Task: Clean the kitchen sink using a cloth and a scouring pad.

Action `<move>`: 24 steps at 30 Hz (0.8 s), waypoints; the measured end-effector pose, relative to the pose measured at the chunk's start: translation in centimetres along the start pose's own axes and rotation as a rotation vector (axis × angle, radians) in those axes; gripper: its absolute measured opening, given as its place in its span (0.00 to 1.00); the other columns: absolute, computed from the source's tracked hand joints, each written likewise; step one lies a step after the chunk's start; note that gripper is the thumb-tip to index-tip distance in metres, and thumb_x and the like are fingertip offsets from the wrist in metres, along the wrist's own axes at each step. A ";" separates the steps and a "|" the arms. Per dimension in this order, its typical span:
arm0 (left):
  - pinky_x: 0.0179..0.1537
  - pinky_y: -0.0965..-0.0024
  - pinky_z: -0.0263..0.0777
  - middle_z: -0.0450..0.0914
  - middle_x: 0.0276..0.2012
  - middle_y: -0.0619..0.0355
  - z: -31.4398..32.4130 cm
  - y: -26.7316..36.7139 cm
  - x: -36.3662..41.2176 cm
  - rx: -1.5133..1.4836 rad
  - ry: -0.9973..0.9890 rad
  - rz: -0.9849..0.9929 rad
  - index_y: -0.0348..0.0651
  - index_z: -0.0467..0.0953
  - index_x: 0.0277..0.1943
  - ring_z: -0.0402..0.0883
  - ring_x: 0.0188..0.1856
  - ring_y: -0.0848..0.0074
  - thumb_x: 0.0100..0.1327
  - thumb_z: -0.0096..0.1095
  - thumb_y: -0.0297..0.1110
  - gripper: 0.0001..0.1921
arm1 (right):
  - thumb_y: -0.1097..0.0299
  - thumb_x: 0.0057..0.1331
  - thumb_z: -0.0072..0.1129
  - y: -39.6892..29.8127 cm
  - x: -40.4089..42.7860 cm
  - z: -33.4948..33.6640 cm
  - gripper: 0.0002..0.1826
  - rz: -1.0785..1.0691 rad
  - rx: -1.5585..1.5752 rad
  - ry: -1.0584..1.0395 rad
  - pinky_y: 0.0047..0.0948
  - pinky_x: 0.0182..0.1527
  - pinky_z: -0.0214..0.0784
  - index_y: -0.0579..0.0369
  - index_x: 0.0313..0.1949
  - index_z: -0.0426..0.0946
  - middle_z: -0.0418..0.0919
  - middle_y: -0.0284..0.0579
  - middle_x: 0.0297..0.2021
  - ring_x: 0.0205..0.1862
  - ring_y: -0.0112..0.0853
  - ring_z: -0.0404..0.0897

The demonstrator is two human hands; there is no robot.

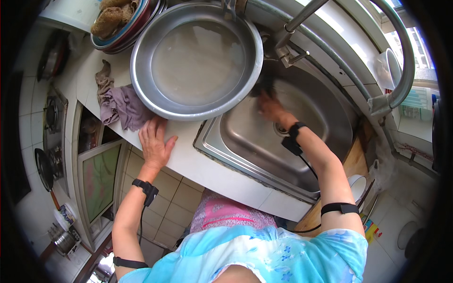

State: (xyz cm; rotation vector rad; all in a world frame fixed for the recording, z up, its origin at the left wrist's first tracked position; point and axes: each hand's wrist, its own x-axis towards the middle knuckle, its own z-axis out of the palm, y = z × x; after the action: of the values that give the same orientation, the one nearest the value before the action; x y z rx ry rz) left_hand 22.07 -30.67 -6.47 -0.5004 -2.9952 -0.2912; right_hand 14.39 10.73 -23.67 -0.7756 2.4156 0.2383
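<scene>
My left hand (155,143) rests with fingers apart on the white counter edge, touching the near side of a purple cloth (124,106) and close to the rim of a large metal basin (141,88). Cloudy water stands in the basin. My right hand (272,108), blurred, is inside the stainless steel sink (244,123), above and left of the drain (281,129). Its fingers are at a dark, blurred thing (265,85), perhaps a scrubber or cloth; its kind and the grip on it cannot be made out.
Stacked bowls (102,46) with brown loofah pieces (111,19) stand behind the cloth at the upper left. A metal faucet (286,56) and a curved grey pipe (407,46) reach over the sink's far side. A wooden board (350,155) lies along the sink's right side.
</scene>
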 end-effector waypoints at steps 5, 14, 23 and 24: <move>0.62 0.51 0.51 0.63 0.61 0.47 0.5 -0.3 0.2 0.018 0.016 0.012 0.39 0.67 0.60 0.60 0.61 0.52 0.60 0.54 0.54 0.32 | 0.55 0.64 0.48 -3.4 2.5 -1.8 0.33 -0.153 0.542 0.090 0.48 0.72 0.36 0.61 0.64 0.62 0.61 0.56 0.66 0.71 0.44 0.53; 0.62 0.53 0.51 0.63 0.62 0.49 0.5 -0.4 -0.3 0.038 0.041 0.023 0.39 0.67 0.61 0.60 0.61 0.54 0.62 0.53 0.53 0.31 | 0.36 0.68 0.41 -7.6 -7.9 -4.4 0.41 -0.283 1.309 -0.584 0.33 0.68 0.49 0.61 0.66 0.61 0.66 0.49 0.64 0.65 0.36 0.63; 0.62 0.54 0.52 0.63 0.62 0.50 0.5 -0.2 -0.2 0.021 0.068 0.041 0.40 0.67 0.61 0.61 0.62 0.55 0.62 0.53 0.53 0.30 | 0.34 0.66 0.45 -6.7 -15.6 -2.9 0.38 0.161 1.601 -0.826 0.40 0.60 0.62 0.56 0.58 0.70 0.73 0.42 0.55 0.58 0.32 0.69; 0.62 0.54 0.51 0.64 0.62 0.48 0.4 -0.1 0.0 0.032 0.062 0.048 0.38 0.67 0.61 0.61 0.62 0.54 0.63 0.51 0.53 0.30 | 0.33 0.67 0.41 -7.7 -12.7 -4.5 0.38 0.060 1.580 -0.769 0.39 0.59 0.62 0.56 0.57 0.71 0.74 0.41 0.52 0.56 0.32 0.70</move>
State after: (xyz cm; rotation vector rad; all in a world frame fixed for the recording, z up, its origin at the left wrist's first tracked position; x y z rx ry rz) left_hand 21.98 -30.71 -6.88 -0.5487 -2.9183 -0.2500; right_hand 25.07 9.01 -12.54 0.1581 1.2281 -1.0385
